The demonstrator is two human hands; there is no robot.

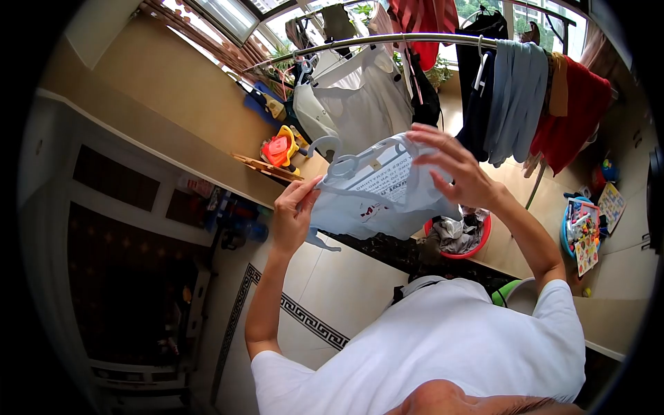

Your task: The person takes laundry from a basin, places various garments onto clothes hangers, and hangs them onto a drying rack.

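A light blue shirt point(408, 216) with dark printed text inside its back and a small red-and-dark print on the front hangs in front of me. A pale blue clothes hanger point(346, 168) sits at its neckline, its hook curving up to the left. My left hand point(293, 213) pinches the shirt's left shoulder beside the hanger. My right hand point(453, 164) is at the right shoulder with fingers spread, close to the hanger's end. Whether its fingertips touch the cloth I cannot tell.
Ahead, a metal drying rail point(373, 40) carries several garments, among them grey-blue trousers point(515, 104) and a red cloth point(573, 114). A red basin point(477, 247) of laundry stands on the floor. Toys fill a blue tub point(568, 228) at right.
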